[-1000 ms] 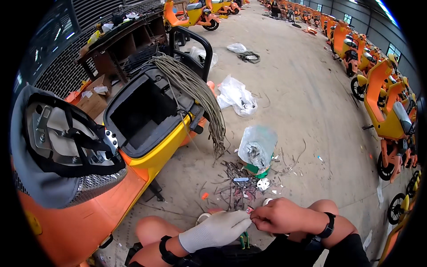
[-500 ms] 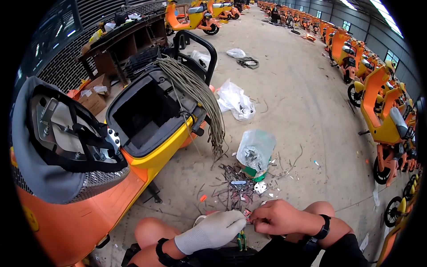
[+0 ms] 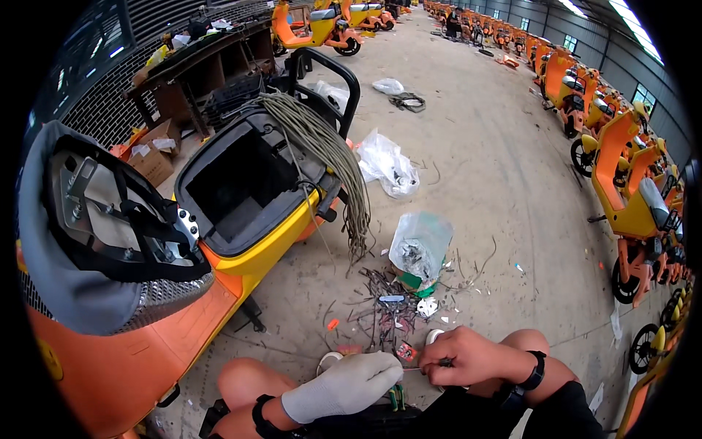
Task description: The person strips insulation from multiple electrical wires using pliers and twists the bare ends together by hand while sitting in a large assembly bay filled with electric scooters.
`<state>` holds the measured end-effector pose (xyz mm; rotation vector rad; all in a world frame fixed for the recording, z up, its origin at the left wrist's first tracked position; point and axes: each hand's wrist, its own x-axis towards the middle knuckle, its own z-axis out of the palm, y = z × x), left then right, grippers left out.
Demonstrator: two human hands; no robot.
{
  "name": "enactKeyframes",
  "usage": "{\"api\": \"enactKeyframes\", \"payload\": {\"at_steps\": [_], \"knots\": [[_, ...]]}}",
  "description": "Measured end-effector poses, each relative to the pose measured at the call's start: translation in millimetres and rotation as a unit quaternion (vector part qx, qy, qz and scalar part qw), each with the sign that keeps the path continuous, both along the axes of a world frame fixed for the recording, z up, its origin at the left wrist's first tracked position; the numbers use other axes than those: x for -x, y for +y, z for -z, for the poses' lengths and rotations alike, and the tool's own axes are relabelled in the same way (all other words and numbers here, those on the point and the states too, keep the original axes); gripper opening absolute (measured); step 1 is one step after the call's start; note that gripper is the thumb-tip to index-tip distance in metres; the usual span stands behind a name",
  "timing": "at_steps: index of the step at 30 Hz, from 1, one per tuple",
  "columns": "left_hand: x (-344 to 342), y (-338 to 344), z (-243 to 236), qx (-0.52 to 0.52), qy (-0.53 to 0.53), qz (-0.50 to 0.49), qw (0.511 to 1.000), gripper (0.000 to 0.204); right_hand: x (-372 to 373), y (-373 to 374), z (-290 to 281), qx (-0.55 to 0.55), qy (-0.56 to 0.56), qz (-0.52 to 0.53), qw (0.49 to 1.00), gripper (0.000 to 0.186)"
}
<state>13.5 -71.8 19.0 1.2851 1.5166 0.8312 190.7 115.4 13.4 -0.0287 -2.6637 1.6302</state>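
Observation:
My left hand (image 3: pixel 347 388), in a pale grey glove, is closed with its fingertips pinched together; what lies inside them is hidden. Just to its right, my bare right hand (image 3: pixel 468 357) curls around a small dark piece (image 3: pixel 445 362), whose kind I cannot make out. A thin pale strand (image 3: pixel 412 369) spans the narrow gap between the two hands. Below the gloved fingertips show the green handles of a hand tool (image 3: pixel 396 397), its head hidden. Beyond the hands, a small red packet (image 3: pixel 406 352) lies beside a heap of dark cut strips (image 3: pixel 380 296).
At left stands an orange and yellow scooter (image 3: pixel 270 252) with its seat (image 3: pixel 95 293) tipped up and a coil of rope (image 3: pixel 314 139) over its rear. A clear plastic container (image 3: pixel 423 238) and a plastic bag (image 3: pixel 387 164) lie ahead. Parked scooters (image 3: pixel 621 175) line the right.
My hands have drawn slightly apart, and the thin strand now shows between them. The dark piece in my right hand and the red packet have come into clearer view.

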Motion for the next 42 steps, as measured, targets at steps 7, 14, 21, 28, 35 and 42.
{"api": "enactKeyframes", "payload": {"at_steps": [7, 14, 21, 28, 35, 42], "knots": [[3, -6, 9, -0.012, -0.031, 0.021, 0.999, 0.025, -7, 5, 1, 0.021, 0.001, -0.019, 1.0, 0.012], [4, -12, 7, 0.01, 0.005, 0.013, 1.0, 0.024, -15, 11, -9, 0.075, -0.036, -0.023, 0.996, 0.013], [7, -9, 9, 0.033, -0.035, -0.036, 0.998, 0.028, -16, 16, -13, 0.072, -0.058, -0.013, 0.996, 0.015], [1, 1, 13, 0.156, -0.147, -0.006, 0.977, 0.028, -16, 16, -13, 0.047, -0.076, -0.004, 0.996, 0.021], [0, 4, 17, 0.12, -0.11, 0.018, 0.986, 0.03, -12, 8, -3, 0.028, -0.024, -0.026, 0.999, 0.023], [-2, 4, 28, -0.005, 0.001, 0.064, 0.998, 0.029, -8, -4, -7, -0.03, -0.014, -0.048, 0.998, 0.019]]}}
